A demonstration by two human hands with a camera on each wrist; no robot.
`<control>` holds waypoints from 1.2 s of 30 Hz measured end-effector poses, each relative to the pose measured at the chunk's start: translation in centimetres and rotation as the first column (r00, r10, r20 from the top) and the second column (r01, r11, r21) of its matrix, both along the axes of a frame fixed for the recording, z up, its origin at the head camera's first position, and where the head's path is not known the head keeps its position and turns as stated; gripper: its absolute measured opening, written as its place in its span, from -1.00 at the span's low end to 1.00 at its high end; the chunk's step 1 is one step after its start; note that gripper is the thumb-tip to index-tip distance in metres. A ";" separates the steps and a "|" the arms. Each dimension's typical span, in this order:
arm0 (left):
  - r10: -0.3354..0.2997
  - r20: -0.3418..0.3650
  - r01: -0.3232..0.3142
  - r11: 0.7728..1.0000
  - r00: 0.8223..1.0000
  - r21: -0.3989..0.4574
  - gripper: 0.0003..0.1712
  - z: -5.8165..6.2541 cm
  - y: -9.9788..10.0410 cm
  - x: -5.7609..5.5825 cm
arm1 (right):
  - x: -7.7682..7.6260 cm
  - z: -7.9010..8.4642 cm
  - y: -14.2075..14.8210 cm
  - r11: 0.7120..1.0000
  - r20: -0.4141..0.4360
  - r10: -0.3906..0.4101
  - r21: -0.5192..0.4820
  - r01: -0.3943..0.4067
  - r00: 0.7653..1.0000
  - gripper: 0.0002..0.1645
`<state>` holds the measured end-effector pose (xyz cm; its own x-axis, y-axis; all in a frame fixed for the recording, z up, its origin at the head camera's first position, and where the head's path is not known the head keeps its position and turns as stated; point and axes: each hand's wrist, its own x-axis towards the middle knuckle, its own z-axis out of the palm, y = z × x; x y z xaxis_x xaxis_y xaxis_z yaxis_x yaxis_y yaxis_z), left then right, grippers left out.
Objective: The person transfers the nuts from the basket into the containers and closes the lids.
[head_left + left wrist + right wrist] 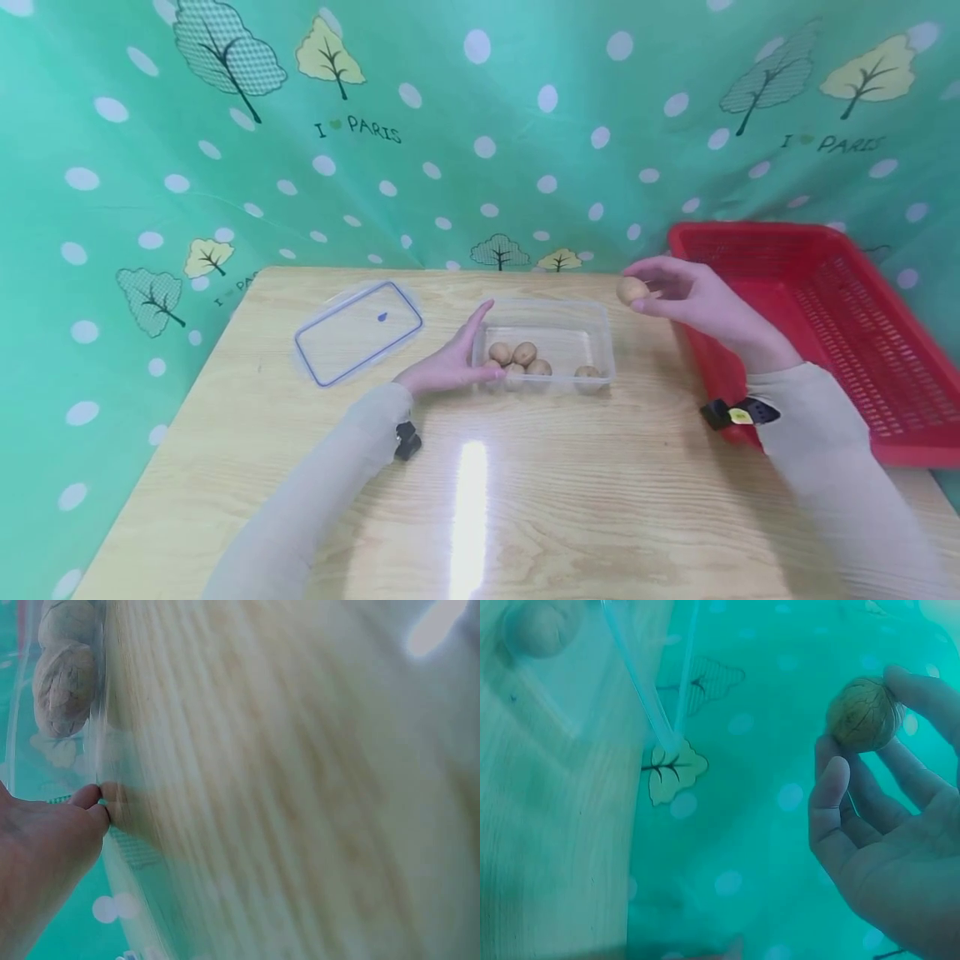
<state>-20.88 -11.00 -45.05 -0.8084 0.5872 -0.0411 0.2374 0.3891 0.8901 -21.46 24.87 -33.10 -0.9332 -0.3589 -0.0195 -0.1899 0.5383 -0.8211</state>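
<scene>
My right hand [686,292] pinches a walnut [864,716] between thumb and fingertips, raised near the basket's left rim. In the head view that walnut appears just right of a clear plastic container [570,308]. Several more walnuts [525,353] lie in the container, most grouped at its left end, with a single walnut [587,372] by the front right corner. At the container's left end rests my left hand [450,362], its index finger straight along the left side and its thumb stretched over the front rim. The left wrist view shows fingertips [88,796] at the container's lower edge.
A red plastic basket [806,246] stands on the right, behind my right forearm. The container's clear lid [360,333], edged with a blue seal, lies at the back left of the wooden table [562,500]. A green patterned cloth [450,108] hangs behind the table.
</scene>
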 end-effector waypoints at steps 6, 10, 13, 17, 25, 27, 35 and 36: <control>0.003 -0.018 -0.003 1.000 1.000 -0.004 0.27 -0.7 -0.1 -0.3 | 0.1 -0.8 -1.3 0.997 -0.004 0.080 0.012 -0.080 0.997 -0.42; 0.004 -0.013 -0.004 1.000 1.000 -0.006 0.27 -0.6 -0.1 -0.2 | 0.2 -1.6 -2.3 0.986 -0.046 0.168 -0.003 -0.168 0.985 -0.47; 0.008 -0.006 -0.008 1.000 1.000 -0.004 0.27 -0.6 -0.1 -0.2 | 0.5 -2.3 -3.1 0.975 -0.071 0.222 -0.007 -0.224 0.972 -0.51; 0.012 -0.004 -0.012 1.000 1.000 -0.007 0.26 -0.6 -0.1 -0.2 | 1.0 -3.3 -4.3 0.963 -0.069 0.267 -0.003 -0.268 0.961 -0.53; 0.008 -0.005 -0.008 1.000 1.000 0.005 0.27 -0.9 -0.2 -0.3 | 1.4 -5.6 -5.8 0.961 -0.060 0.273 -0.027 -0.275 0.960 -0.55; 0.005 -0.005 -0.005 1.000 1.000 0.006 0.27 -1.0 -0.2 -0.3 | 1.5 -6.0 -6.1 0.964 -0.061 0.262 -0.029 -0.264 0.963 -0.54; 0.004 -0.008 -0.004 1.000 1.000 0.003 0.26 -1.0 -0.2 -0.4 | 1.9 -7.2 -6.6 0.974 -0.091 0.223 0.065 -0.218 0.971 -0.51; 0.002 -0.011 -0.002 1.000 1.000 0.004 0.26 -0.9 -0.2 -0.4 | 2.0 -7.2 -6.6 0.974 -0.094 0.221 0.078 -0.214 0.971 -0.51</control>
